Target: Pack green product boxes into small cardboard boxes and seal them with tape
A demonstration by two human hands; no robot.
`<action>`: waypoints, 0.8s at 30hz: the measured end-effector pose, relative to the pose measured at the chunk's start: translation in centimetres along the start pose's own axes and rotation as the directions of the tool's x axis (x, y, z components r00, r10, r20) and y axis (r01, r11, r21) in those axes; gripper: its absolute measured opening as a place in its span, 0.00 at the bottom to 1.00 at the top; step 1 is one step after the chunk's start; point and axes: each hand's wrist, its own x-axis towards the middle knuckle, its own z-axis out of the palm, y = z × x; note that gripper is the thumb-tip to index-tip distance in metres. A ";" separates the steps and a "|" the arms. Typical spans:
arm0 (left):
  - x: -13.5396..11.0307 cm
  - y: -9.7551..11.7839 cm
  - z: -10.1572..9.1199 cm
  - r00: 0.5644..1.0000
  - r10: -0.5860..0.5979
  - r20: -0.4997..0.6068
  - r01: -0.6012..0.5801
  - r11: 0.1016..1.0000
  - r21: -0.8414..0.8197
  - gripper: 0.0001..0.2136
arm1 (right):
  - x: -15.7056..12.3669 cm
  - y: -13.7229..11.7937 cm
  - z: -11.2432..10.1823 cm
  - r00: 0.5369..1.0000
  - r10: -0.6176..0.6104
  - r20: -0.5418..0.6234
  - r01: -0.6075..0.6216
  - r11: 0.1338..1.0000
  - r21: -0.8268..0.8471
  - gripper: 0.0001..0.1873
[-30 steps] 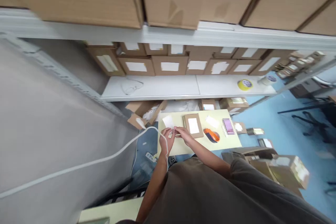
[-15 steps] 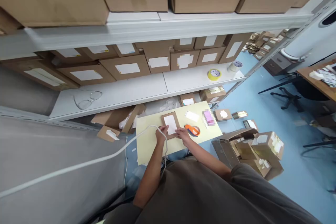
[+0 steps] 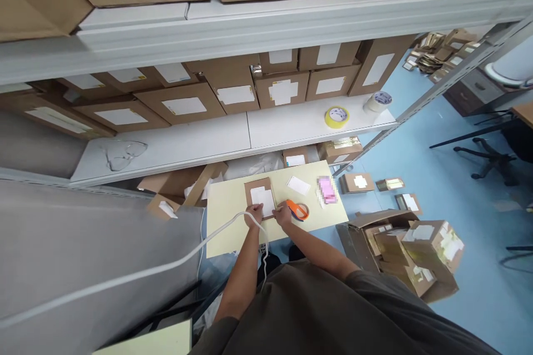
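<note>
A flat brown cardboard box [image 3: 253, 184] lies on the pale yellow table [image 3: 227, 216], with a white label [image 3: 266, 199] on its top face. My left hand [image 3: 254, 215] is closed at the box's near left corner, its thumb and fingertips by the label's lower edge. At the near right corner my right hand [image 3: 283, 214] is closed too, fingertips pressed together at the box's edge. Just right of that hand sits an orange tape cutter [image 3: 295, 209]. A white slip of paper [image 3: 298, 185] and a blurred pink item [image 3: 327, 189] lie farther right.
A white cable [image 3: 166, 258] crosses from the left past my left wrist. Above the table, a shelf [image 3: 216, 136] carries glasses [image 3: 125, 155], yellow tape [image 3: 337, 116], a clear tape roll [image 3: 378, 102] and labelled boxes. An open carton [image 3: 353, 241] of boxes stands on the floor at right.
Both hands have come slightly nearer to my body along the box, now at its near corners. The box lies a little farther left in view, and the camera view has shifted.
</note>
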 end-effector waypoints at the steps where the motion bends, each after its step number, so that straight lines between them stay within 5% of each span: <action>1: 0.0 0.0 0.2 1.000 -0.008 -0.003 0.008 1.000 0.013 0.11 | 0.0 0.0 0.0 1.000 0.010 0.005 -0.010 1.000 -0.030 0.13; 10: 0.8 -0.8 0.2 0.997 -0.075 -0.012 0.076 0.991 0.108 0.17 | -0.2 -1.4 -0.3 0.999 -0.001 0.035 0.013 0.935 -0.356 0.12; 14: 1.6 -1.0 -0.3 0.981 0.191 0.030 -0.193 0.977 0.091 0.19 | -0.1 -2.5 -1.1 0.988 -0.097 0.117 0.145 0.828 -0.541 0.15; 17: 2.2 -1.4 -0.1 0.887 0.450 0.106 -0.452 0.892 0.000 0.20 | 0.2 -3.2 -0.8 0.899 -0.345 0.269 0.437 0.676 -0.593 0.25; 20: 2.9 -2.6 0.4 0.826 0.540 0.163 -0.526 0.842 -0.123 0.27 | 0.0 -2.8 0.4 0.818 -0.437 0.373 0.574 0.610 -0.546 0.34; 24: 3.9 -4.2 1.0 0.822 0.538 0.186 -0.502 0.839 -0.209 0.27 | -2.2 0.5 1.8 0.839 -0.429 0.335 0.543 0.621 -0.565 0.37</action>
